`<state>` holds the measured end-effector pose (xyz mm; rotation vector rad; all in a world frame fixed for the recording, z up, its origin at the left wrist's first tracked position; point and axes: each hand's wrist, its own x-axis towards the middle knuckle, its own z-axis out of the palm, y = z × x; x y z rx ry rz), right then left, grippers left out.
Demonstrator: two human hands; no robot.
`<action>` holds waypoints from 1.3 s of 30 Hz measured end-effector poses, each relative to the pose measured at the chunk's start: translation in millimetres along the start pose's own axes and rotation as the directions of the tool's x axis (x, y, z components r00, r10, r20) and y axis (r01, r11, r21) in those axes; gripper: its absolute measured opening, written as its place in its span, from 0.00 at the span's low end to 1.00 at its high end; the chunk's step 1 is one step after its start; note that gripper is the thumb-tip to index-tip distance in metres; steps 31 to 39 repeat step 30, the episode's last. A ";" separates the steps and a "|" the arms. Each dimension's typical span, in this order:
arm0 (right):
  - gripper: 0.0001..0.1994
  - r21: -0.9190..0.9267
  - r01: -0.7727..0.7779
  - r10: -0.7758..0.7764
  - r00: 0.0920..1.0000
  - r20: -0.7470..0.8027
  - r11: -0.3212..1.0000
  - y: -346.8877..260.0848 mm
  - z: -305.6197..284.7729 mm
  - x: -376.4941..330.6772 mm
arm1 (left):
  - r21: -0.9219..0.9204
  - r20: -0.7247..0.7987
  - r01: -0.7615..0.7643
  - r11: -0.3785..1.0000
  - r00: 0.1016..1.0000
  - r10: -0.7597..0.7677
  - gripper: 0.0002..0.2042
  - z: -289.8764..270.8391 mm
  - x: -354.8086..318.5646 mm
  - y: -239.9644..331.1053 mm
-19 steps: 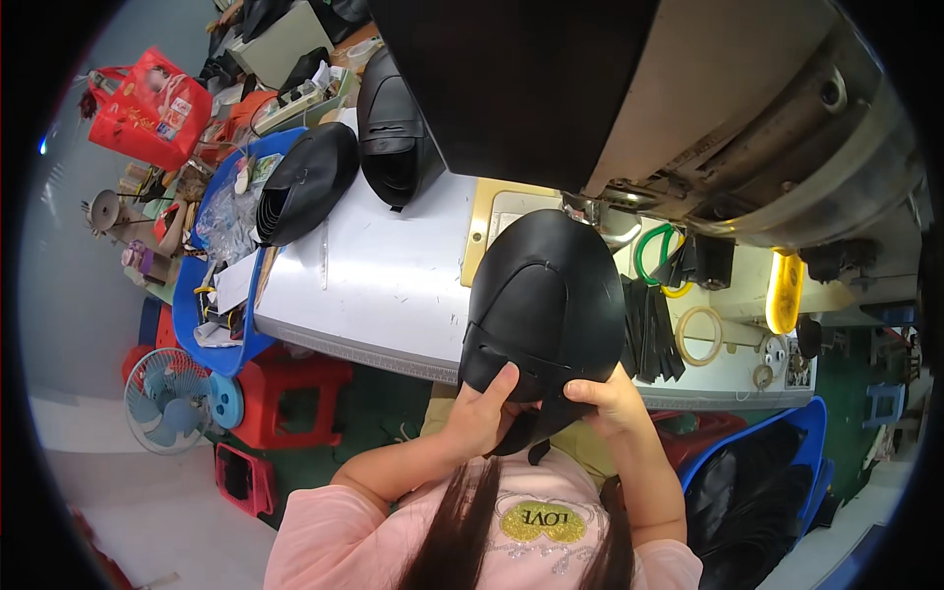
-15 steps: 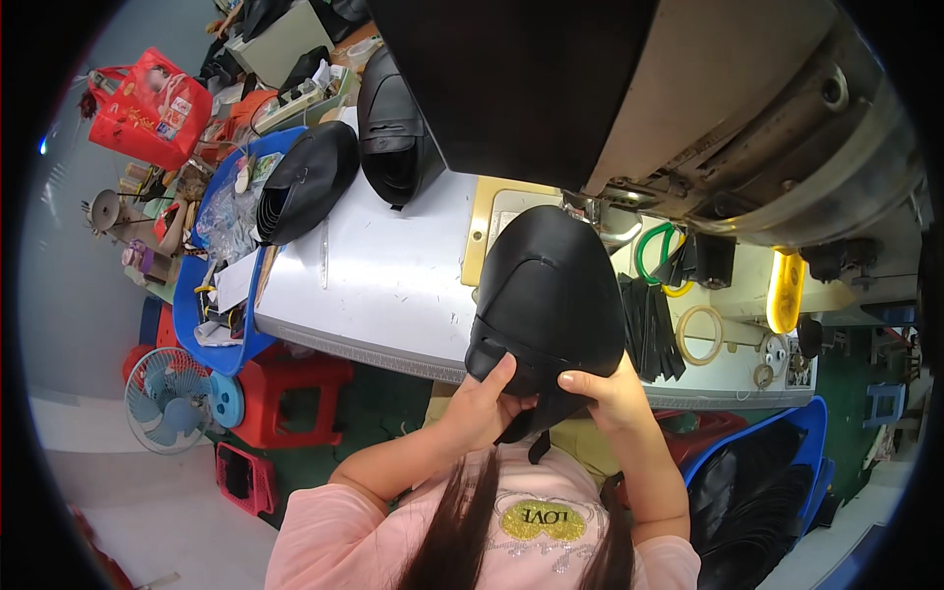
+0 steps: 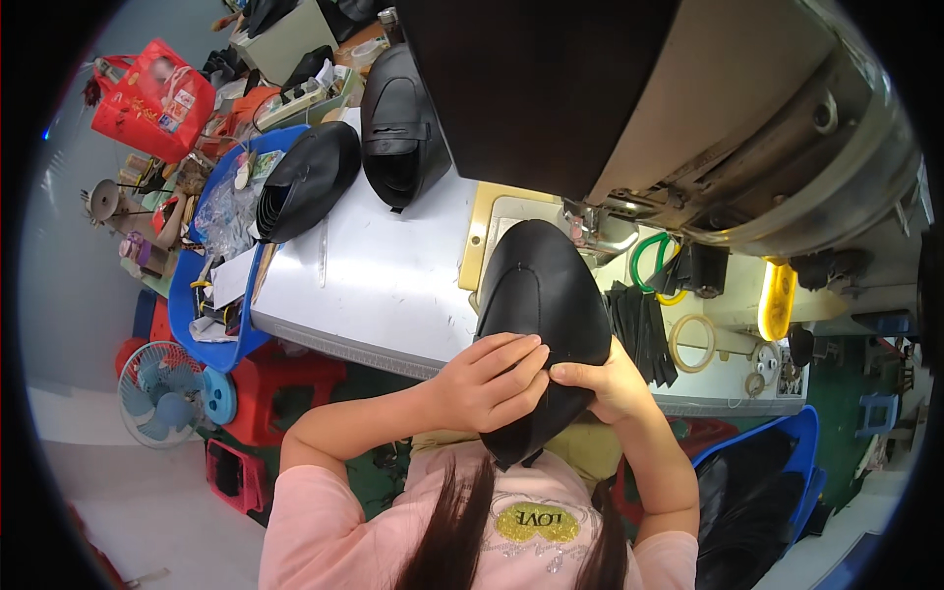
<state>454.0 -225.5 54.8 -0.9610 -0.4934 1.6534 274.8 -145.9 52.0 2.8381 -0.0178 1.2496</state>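
A black leather shoe upper [image 3: 546,285], with a stitched seam over its rounded toe, is held in front of me beside the sewing machine [image 3: 747,108]. My right hand [image 3: 612,385] grips its right edge, thumb on top and the other fingers mostly hidden beneath. Across the upper's middle lies my left hand [image 3: 497,382], fingers bent and pressed together, fingertips close to my right thumb. Whether those fingertips pinch a strap or only press the leather I cannot make out. The lower end of the upper hangs toward my lap.
Two more black uppers, one [image 3: 310,182] at left and one [image 3: 398,128] farther back, rest on the white table [image 3: 364,275]. Black strips [image 3: 639,329], green-handled scissors [image 3: 649,258] and a tape roll [image 3: 691,344] are at right. A blue bin [image 3: 811,433] holds black pieces; a fan [image 3: 162,393] stands left.
My left hand has moved from the upper's lower left edge onto its top, beside my right thumb. The loose strap end at the bottom is now largely covered. The upper sits slightly lower.
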 end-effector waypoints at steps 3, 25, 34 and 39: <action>0.19 -0.024 -0.004 0.004 1.000 0.025 1.000 -7.6 4.1 3.6 | -0.054 -0.075 0.003 0.999 0.997 -0.007 0.09 -1.4 0.4 -9.4; 0.11 -0.416 0.300 -0.441 0.846 -0.300 0.858 -42.3 -43.6 37.6 | -0.098 -0.149 0.055 0.994 0.986 -0.069 0.09 24.2 62.0 -97.0; 0.13 -0.401 0.317 -0.459 0.825 -0.331 0.859 -35.1 -48.8 46.2 | -0.081 -0.122 0.050 0.995 0.991 -0.060 0.08 27.2 60.2 -106.5; 0.13 -0.401 0.317 -0.459 0.825 -0.331 0.859 -35.1 -48.8 46.2 | -0.081 -0.122 0.050 0.995 0.991 -0.060 0.08 27.2 60.2 -106.5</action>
